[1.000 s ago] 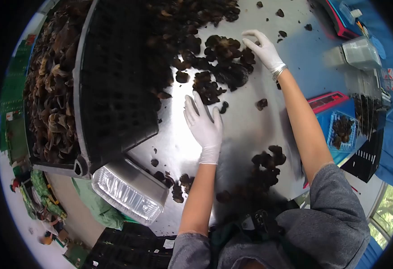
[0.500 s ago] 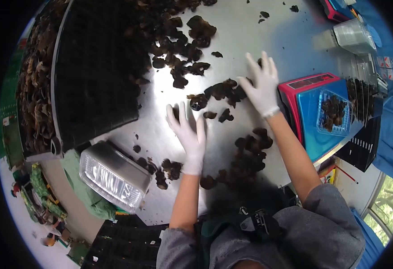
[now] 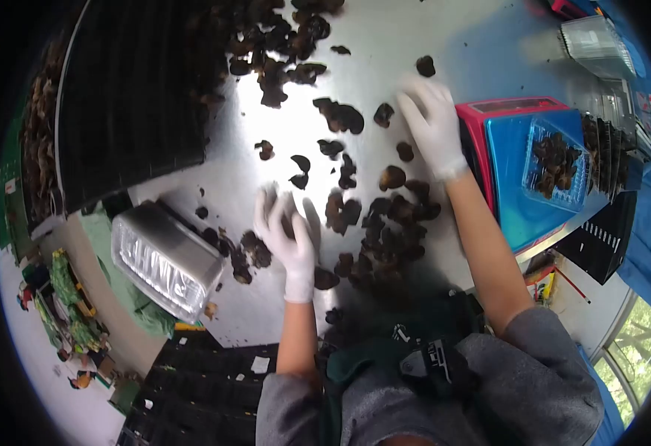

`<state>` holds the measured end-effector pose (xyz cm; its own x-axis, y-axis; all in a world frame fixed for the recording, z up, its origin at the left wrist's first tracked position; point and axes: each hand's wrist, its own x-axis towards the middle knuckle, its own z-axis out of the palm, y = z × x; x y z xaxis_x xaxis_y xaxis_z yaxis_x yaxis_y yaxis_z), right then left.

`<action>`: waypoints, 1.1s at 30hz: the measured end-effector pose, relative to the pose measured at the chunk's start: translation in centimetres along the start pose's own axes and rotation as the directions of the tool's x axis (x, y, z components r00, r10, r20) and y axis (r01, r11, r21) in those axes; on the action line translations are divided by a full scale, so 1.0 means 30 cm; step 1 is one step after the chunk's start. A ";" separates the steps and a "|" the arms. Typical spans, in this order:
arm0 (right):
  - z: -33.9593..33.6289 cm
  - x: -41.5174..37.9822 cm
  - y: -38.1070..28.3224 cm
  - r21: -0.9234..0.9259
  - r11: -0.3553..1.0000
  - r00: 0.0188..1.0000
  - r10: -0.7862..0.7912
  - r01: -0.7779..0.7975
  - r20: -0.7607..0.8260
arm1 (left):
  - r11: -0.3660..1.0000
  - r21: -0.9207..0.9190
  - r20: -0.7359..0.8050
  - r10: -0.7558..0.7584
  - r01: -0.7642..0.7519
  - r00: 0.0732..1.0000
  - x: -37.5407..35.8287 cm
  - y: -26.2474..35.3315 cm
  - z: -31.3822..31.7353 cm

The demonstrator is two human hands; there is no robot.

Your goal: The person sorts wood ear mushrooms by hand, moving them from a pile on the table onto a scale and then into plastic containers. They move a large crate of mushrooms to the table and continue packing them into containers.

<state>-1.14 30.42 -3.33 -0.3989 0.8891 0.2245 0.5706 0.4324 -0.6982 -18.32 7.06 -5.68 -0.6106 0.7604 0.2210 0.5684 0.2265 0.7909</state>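
Note:
Dark brown wood ear mushrooms lie loose on a shiny metal table. My left hand, in a white glove, hovers low at the left of these pieces with its fingers spread and nothing in it. A curved piece lies just beyond its fingertips. Farther right, my gloved right hand is held with its fingers bent and the thumb apart, and no piece shows in it. Single pieces lie by it, one beyond the fingertips and one left of the thumb.
A black crate stands at the left, beside a mushroom heap. Stacked clear trays lie at the near left edge. At the right, a red and blue scale carries a clear tray of mushrooms; more clear trays stand behind.
The mushroom pieces between my hands have spread out, and more lie near the table's front. My left hand has come nearer my body. The right hand's fingers have bent inward. The whole view has shifted.

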 end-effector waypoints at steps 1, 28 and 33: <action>0.050 -0.004 0.016 -0.134 0.990 0.998 -0.026 0.034 0.060 | 0.996 -0.052 -0.016 -0.071 0.070 0.997 0.016 -0.003 0.011; -0.078 -0.229 -0.213 0.217 0.976 0.447 -0.180 -0.032 0.876 | 0.984 -0.174 0.372 0.110 -0.047 0.922 -0.160 0.104 0.115; 0.117 -0.073 -0.153 0.016 0.968 0.893 -0.238 0.252 0.381 | 0.978 -0.073 0.464 0.209 -0.198 0.861 -0.228 0.137 0.085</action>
<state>-5.40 25.96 -3.01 -0.7657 0.6340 0.1082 0.4406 0.6397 -0.6298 -10.39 4.34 -5.41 -0.1508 0.9844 0.0903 0.6360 0.0268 0.7712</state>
